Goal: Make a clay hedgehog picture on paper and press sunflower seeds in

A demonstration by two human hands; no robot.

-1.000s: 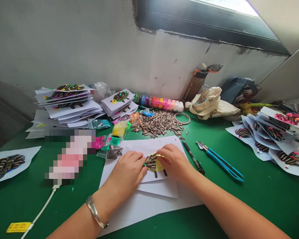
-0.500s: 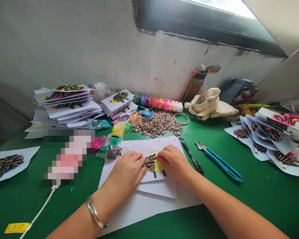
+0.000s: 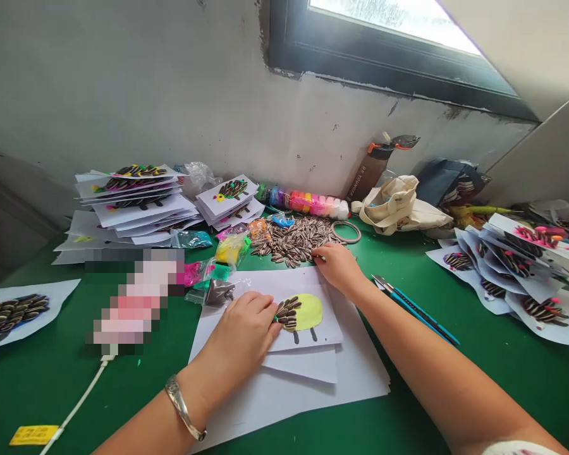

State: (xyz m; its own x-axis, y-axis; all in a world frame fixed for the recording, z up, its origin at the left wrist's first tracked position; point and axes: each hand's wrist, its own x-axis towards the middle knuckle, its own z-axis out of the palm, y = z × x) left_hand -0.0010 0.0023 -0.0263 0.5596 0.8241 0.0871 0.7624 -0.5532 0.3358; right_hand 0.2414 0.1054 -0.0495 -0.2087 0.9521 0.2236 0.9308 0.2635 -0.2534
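Note:
On white sheets in front of me lies a paper card (image 3: 330,336) bearing a flat yellow oval (image 3: 310,311) with two dark legs. Overlapping striped sunflower seeds (image 3: 288,311) cover the oval's left end. My left hand (image 3: 245,321) holds down the card's left side, fingers curled and thumb near a bit of green at the seeded end. Reaching forward, my right hand (image 3: 339,266) touches the near right edge of a loose sunflower seed pile (image 3: 291,237). Its fingertips are pinched together on a dark seed, mostly hidden by the fingers.
Finished seed cards are stacked at the left (image 3: 140,218) and right (image 3: 516,265). Bags of coloured clay (image 3: 230,249) sit left of the pile. A blue utility knife (image 3: 417,313) lies beside my right forearm. A bottle (image 3: 367,170) and cloth bag (image 3: 398,205) stand behind.
My right hand has left the yellow oval and moved forward to the seed pile, uncovering the oval's right part. My left hand stays on the card.

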